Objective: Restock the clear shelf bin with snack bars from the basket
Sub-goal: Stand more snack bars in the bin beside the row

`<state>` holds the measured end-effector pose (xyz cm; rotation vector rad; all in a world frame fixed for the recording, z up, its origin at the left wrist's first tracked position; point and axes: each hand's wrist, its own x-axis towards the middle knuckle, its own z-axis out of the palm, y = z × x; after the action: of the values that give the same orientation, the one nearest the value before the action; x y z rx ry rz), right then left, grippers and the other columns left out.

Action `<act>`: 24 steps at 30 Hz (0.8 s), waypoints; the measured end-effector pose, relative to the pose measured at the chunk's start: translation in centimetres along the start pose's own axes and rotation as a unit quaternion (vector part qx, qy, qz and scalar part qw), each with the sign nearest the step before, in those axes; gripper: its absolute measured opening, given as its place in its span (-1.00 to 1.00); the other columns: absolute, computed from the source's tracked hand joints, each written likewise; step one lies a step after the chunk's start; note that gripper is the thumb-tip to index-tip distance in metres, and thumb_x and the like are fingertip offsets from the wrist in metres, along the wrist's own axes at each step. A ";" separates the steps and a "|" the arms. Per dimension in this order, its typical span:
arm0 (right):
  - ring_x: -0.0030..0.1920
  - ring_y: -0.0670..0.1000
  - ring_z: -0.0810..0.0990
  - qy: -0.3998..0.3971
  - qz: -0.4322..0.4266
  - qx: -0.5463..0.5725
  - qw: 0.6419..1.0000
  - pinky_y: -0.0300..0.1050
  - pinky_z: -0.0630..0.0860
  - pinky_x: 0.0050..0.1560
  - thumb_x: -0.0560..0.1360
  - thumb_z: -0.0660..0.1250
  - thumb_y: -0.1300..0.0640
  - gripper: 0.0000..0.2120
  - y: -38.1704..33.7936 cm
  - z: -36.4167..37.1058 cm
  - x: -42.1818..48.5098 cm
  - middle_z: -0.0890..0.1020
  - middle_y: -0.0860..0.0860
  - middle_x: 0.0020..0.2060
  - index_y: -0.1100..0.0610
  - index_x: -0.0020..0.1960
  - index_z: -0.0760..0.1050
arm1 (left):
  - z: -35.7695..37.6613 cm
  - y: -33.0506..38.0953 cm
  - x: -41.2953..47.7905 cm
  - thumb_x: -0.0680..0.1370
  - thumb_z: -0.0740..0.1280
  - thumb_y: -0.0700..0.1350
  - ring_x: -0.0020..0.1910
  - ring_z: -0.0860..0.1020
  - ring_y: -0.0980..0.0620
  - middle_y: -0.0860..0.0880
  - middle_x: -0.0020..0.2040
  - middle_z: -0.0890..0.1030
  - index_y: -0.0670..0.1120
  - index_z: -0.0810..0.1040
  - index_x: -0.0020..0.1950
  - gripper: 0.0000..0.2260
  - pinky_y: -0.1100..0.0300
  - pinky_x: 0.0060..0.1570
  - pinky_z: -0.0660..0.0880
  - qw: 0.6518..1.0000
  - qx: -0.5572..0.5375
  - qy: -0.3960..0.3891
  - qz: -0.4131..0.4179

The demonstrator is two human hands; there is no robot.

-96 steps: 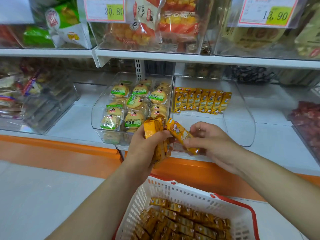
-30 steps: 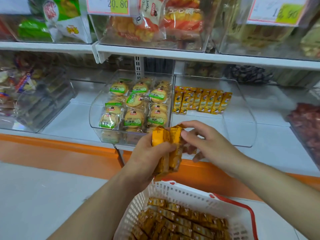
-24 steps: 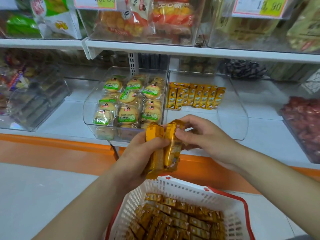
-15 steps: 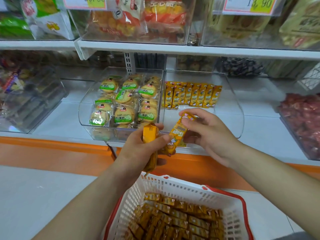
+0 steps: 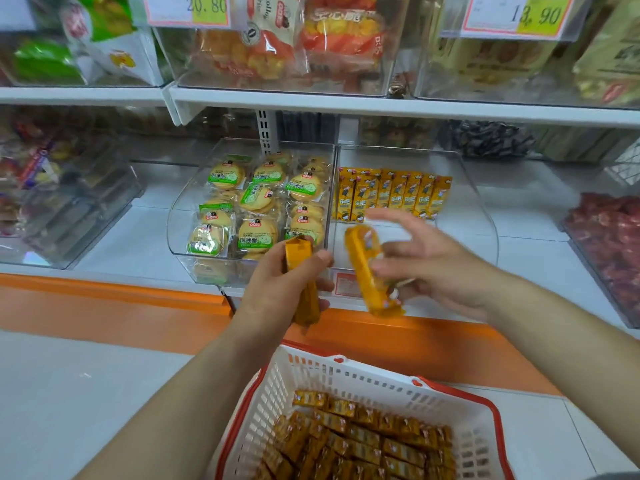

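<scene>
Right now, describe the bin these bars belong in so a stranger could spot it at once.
On the lower white shelf, two clear bins stand side by side in the middle. Take the right-hand bin. Unlike its neighbour, packed with round green-labelled cakes, it holds only one row of yellow bars at the back.

Round green-labelled cakes (image 5: 258, 202) fill a clear box (image 5: 180, 233) at the middle of the lower shelf (image 5: 131, 237). Red-wrapped snacks (image 5: 609, 244) lie at its right edge. Price tags (image 5: 188, 8) stand above the upper shelf (image 5: 346, 103).
</scene>
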<state>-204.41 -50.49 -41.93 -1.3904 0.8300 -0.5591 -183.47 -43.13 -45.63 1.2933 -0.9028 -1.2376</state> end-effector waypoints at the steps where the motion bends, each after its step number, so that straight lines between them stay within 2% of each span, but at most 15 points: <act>1: -0.26 0.05 0.67 0.040 -0.021 0.000 0.999 -0.10 0.60 -0.32 0.32 0.52 0.18 -0.43 -0.4 -0.8 0.4 0.68 0.03 -0.16 -0.11 0.28 0.48 | -0.3 0.1 0.1 0.53 0.49 -0.08 -0.10 0.71 -0.02 -0.06 -0.01 0.73 -0.07 0.58 0.20 -0.73 0.11 -0.17 0.63 1.000 -0.003 -0.010 -0.010; 2: -0.27 0.06 0.68 0.084 -0.039 -0.004 0.996 -0.05 0.62 -0.30 0.32 0.53 0.17 -0.48 -0.8 -1.8 1.0 0.69 0.03 -0.17 -0.09 0.22 0.50 | -0.5 0.1 0.3 0.56 0.45 -0.16 -0.09 0.72 -0.03 -0.05 -0.04 0.73 -0.10 0.58 0.20 -0.78 0.09 -0.13 0.65 1.000 0.003 -0.019 -0.016; 4: -0.28 0.02 0.69 0.167 -0.053 -0.051 0.983 -0.02 0.65 -0.25 0.37 0.55 0.21 -0.61 -0.8 -3.9 2.9 0.70 0.00 -0.23 -0.06 0.08 0.48 | -0.8 -0.1 0.6 0.58 0.42 -0.20 -0.08 0.72 -0.03 -0.03 -0.09 0.73 -0.12 0.57 0.20 -0.80 0.05 -0.02 0.67 0.999 0.029 -0.028 -0.015; 6: -0.30 -0.07 0.66 0.226 -0.048 -0.131 0.964 -0.08 0.61 -0.27 0.41 0.54 0.24 -0.64 0.0 -5.8 5.7 0.69 -0.03 -0.32 -0.05 -0.01 0.42 | -1.0 -0.2 0.8 0.59 0.42 -0.19 -0.03 0.73 -0.01 -0.01 -0.06 0.74 -0.10 0.57 0.19 -0.82 0.02 0.05 0.66 0.999 0.049 -0.020 0.001; 7: -0.30 -0.04 0.64 0.248 -0.045 -0.156 0.955 -0.03 0.61 -0.25 0.41 0.54 0.27 -0.62 0.7 -6.7 7.3 0.66 -0.02 -0.35 -0.05 -0.04 0.39 | -1.1 -0.3 1.0 0.59 0.42 -0.20 -0.02 0.73 0.00 0.00 -0.04 0.75 -0.09 0.58 0.19 -0.82 0.02 0.05 0.65 0.998 0.053 -0.016 0.010; 10: -0.20 0.16 0.60 0.299 -0.027 -0.197 0.933 0.27 0.61 0.01 0.37 0.52 0.38 -0.60 2.7 -8.7 11.8 0.57 0.06 -0.29 0.01 -0.07 0.40 | -1.3 -0.3 1.3 0.58 0.43 -0.19 -0.02 0.73 0.00 0.01 -0.02 0.75 -0.05 0.56 0.21 -0.78 0.08 -0.09 0.66 0.999 0.047 -0.006 0.020; 11: -0.16 0.18 0.61 0.315 -0.022 -0.216 0.924 0.30 0.59 0.05 0.36 0.53 0.37 -0.62 3.2 -9.1 13.2 0.57 0.08 -0.27 0.04 -0.05 0.42 | -1.3 -0.3 1.4 0.58 0.43 -0.18 -0.04 0.74 0.00 0.01 -0.02 0.75 -0.04 0.55 0.23 -0.76 0.13 -0.16 0.66 0.999 0.041 -0.004 0.020; 13: -0.09 0.18 0.63 0.343 -0.023 -0.279 0.897 0.14 0.59 0.03 0.35 0.56 0.31 -0.63 4.1 -9.9 15.8 0.60 0.10 -0.19 0.07 0.02 0.46 | -1.4 -0.4 1.5 0.58 0.44 -0.18 -0.09 0.74 0.02 0.01 -0.03 0.75 -0.05 0.53 0.25 -0.74 0.21 -0.26 0.64 0.999 0.037 -0.001 0.019; 15: -0.01 0.16 0.63 0.360 -0.029 -0.345 0.867 -0.08 0.50 -0.07 0.36 0.57 0.24 -0.60 4.7 -10.4 17.9 0.64 0.09 -0.09 0.10 0.13 0.52 | -1.4 -0.6 1.6 0.58 0.44 -0.16 -0.12 0.74 0.04 0.01 -0.03 0.75 -0.07 0.52 0.27 -0.72 0.26 -0.30 0.61 0.999 0.039 -0.003 0.016; 16: 0.02 0.15 0.63 0.361 -0.029 -0.364 0.858 -0.13 0.47 -0.06 0.37 0.56 0.22 -0.57 5.0 -10.5 18.8 0.66 0.10 -0.03 0.11 0.19 0.53 | -1.4 -0.7 1.7 0.58 0.44 -0.16 -0.13 0.74 0.04 0.00 -0.03 0.75 -0.08 0.51 0.28 -0.70 0.28 -0.31 0.60 0.999 0.039 -0.004 0.013; 18: 0.05 0.14 0.61 0.361 -0.026 -0.384 0.850 -0.16 0.44 -0.04 0.40 0.53 0.22 -0.57 5.6 -10.5 20.3 0.66 0.11 0.03 0.11 0.23 0.53 | -1.5 -0.8 1.9 0.57 0.45 -0.15 -0.13 0.74 0.03 -0.02 -0.02 0.75 -0.09 0.49 0.34 -0.65 0.28 -0.31 0.60 0.999 0.042 -0.001 0.009; 24: -0.02 0.14 0.63 0.378 -0.029 -0.384 0.842 -0.16 0.42 -0.10 0.40 0.51 0.22 -0.63 6.8 -10.1 21.6 0.65 0.06 -0.13 0.16 0.17 0.51 | -1.5 -0.9 2.3 0.56 0.46 -0.13 -0.13 0.74 0.05 -0.04 0.00 0.74 -0.09 0.45 0.40 -0.57 0.29 -0.32 0.59 0.997 0.078 0.013 0.009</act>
<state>-199.96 -72.57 -52.27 -1.9461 1.7963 -0.9039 -181.70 -44.99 -47.04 1.4177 -1.0062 -1.1516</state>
